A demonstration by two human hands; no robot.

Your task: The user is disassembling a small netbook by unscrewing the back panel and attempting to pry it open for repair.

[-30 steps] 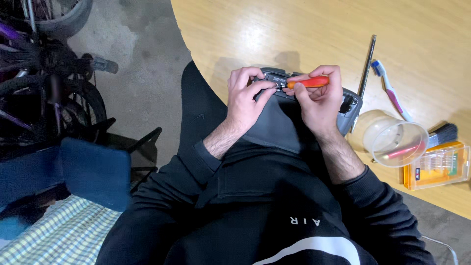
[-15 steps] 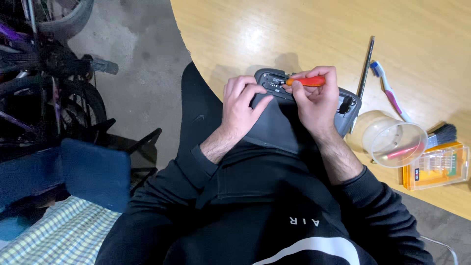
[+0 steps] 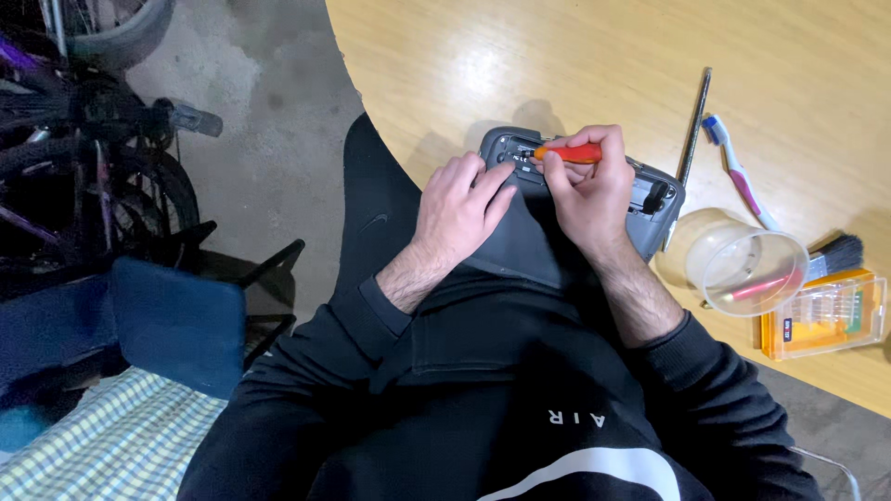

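A grey radio-like device (image 3: 654, 199) rests against the edge of the wooden table (image 3: 575, 65) and on my lap. My right hand (image 3: 585, 190) grips a small screwdriver with a red-orange handle (image 3: 568, 153), its tip pointing left into the device's top left corner. My left hand (image 3: 457, 209) lies flat on the device's left side, fingers together, steadying it. A thin metal antenna (image 3: 691, 148) sticks up from the device's right end across the table.
A toothbrush (image 3: 738, 172), a clear plastic cup (image 3: 747, 269), a paintbrush (image 3: 835, 255) and an orange case of screwdriver bits (image 3: 821, 315) lie on the table at right. A bicycle (image 3: 83, 139) and a blue seat (image 3: 167, 325) stand on the floor at left.
My left hand slid down from the device's upper edge to lie flat on its side. The screwdriver tip shifted slightly left along the top of the device.
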